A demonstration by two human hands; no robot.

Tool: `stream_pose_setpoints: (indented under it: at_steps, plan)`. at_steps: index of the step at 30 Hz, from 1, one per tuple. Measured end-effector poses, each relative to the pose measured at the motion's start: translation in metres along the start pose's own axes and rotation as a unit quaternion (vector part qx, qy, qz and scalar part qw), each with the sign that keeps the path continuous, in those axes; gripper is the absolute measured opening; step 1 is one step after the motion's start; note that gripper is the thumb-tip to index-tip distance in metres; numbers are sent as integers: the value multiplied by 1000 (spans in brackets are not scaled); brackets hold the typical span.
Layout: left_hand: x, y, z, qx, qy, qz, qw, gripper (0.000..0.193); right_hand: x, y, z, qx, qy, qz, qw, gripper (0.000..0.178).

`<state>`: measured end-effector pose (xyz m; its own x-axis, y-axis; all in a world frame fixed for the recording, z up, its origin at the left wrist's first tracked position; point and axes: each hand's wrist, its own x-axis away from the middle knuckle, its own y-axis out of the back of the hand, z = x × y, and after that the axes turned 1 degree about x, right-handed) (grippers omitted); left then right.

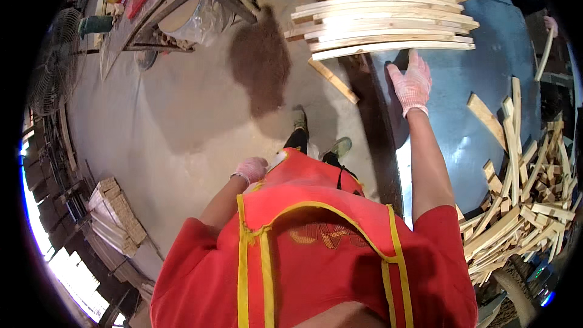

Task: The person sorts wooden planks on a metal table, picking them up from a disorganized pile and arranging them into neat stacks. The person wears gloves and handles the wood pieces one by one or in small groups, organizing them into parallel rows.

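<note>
My right hand (413, 82), in a pale pink-white work glove, reaches forward over the blue metal table (452, 94). Its fingers are stretched out and the thumb stands apart; the fingertips come right up to the nearest of several curved wooden strips (388, 47). Whether they touch that strip I cannot tell. The strips lie side by side across the table, their left ends jutting past its edge. Low on the left, my left hand (251, 170), gloved alike, is curled closed beside the red apron (303, 173); its inner side is hidden.
A big heap of wood offcuts (516, 218) covers the table's right side. One loose piece of wood (334, 81) lies below the strips' left ends. At far right another person's hand (551, 26) holds a strip. A workbench (146, 18), a fan (54, 61) and stacked wood (118, 215) stand left.
</note>
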<state>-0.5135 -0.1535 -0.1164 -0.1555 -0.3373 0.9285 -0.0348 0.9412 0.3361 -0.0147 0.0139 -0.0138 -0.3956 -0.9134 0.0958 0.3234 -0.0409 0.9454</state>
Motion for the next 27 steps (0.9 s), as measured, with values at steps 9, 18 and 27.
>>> stream_pose_setpoints:
  at_steps: [9,18,27]
  plan:
    - [-153,34,44,12,-71,-90,993,42,6,-50,43,251,-19,38,967,106]
    - [-370,132,11,-185,-202,-94,957,29,21,-63,-14,224,57,-13,973,106]
    - [-620,158,-100,-163,-237,-213,934,50,50,-42,18,255,-147,-19,955,98]
